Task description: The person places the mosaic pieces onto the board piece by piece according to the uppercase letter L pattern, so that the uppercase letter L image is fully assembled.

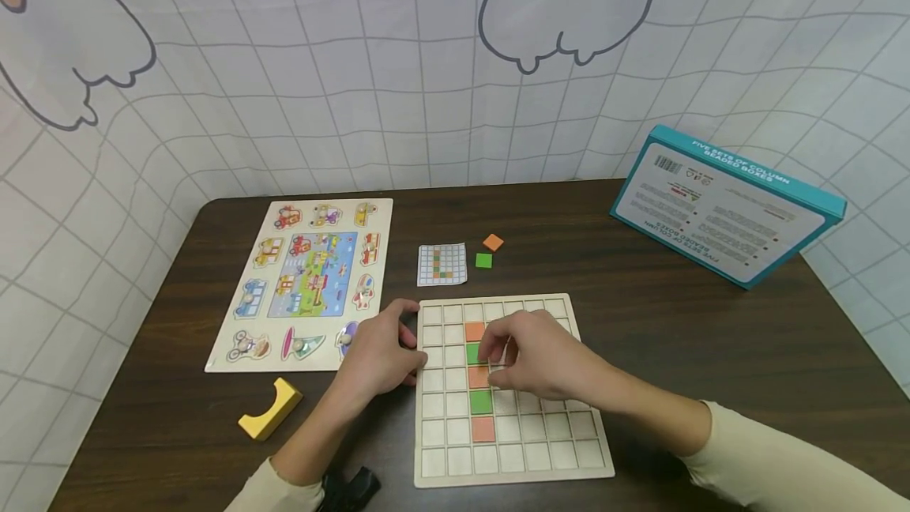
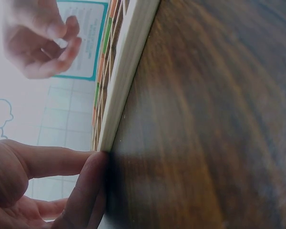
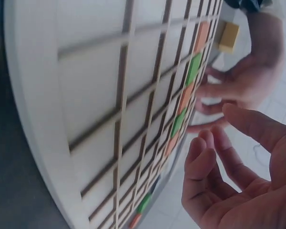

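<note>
A pale wooden grid board [image 1: 498, 476] lies flat on the dark table. One of its columns holds several alternating orange and green square tiles [image 1: 480, 401]. My left hand [image 1: 377, 350] rests at the board's left edge, its fingers and thumb touching the rim. Over the middle of the board hovers my right hand [image 1: 536, 354], loosely bent beside the tile column. In the right wrist view, a gap shows between its thumb and fingers, with no tile visible there. Beyond the board lie a loose orange tile [image 1: 493, 242], a loose green tile [image 1: 483, 261] and a small pattern card [image 1: 442, 265].
A picture peg puzzle [image 1: 330, 220] lies at the left. Near my left forearm are a yellow arched block [image 1: 272, 411] and a black object [image 1: 351, 490]. At the back right stands a teal and white box [image 1: 725, 208], tilted. Behind the table hangs a white gridded cloth [image 1: 398, 125].
</note>
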`<action>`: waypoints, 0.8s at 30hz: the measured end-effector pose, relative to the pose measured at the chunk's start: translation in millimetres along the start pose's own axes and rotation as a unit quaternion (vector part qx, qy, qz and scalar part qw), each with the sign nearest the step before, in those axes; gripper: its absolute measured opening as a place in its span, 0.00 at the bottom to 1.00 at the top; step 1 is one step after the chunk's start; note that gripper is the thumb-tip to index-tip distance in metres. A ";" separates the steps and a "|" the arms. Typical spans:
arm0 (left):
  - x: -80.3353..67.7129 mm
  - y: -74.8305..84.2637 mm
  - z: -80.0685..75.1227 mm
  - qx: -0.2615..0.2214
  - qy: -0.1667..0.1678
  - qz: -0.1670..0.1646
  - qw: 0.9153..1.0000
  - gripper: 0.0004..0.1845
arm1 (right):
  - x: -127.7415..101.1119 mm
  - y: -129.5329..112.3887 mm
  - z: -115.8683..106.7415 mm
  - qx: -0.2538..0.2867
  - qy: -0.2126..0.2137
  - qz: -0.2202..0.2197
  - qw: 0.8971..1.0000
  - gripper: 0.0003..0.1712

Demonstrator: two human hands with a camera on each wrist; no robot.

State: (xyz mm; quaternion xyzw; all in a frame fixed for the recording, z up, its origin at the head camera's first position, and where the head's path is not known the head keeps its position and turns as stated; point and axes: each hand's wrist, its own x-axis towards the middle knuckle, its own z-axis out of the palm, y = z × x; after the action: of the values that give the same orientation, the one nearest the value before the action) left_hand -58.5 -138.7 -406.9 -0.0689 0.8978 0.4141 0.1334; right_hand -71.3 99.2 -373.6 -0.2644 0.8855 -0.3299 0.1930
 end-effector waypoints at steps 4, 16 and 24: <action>-0.5 0.1 -0.1 -0.001 0.000 -0.001 1.000 0.35 | 9.4 5.0 -9.7 0.012 0.014 0.013 1.000 0.08; -0.9 -0.5 0.5 -0.009 0.000 0.006 1.000 0.35 | 46.6 31.0 -33.9 0.031 0.051 0.036 0.998 0.10; -2.9 -0.6 -0.2 -0.009 0.001 0.010 1.000 0.35 | 72.3 40.9 -41.1 0.050 0.074 0.078 0.993 0.12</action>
State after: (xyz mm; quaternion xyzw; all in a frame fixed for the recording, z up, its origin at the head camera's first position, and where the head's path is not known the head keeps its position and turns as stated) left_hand -55.7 -139.2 -406.3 -0.0612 0.8947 0.4239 0.1272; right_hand -163.3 102.2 -384.7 -0.1594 0.8974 -0.3768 0.1651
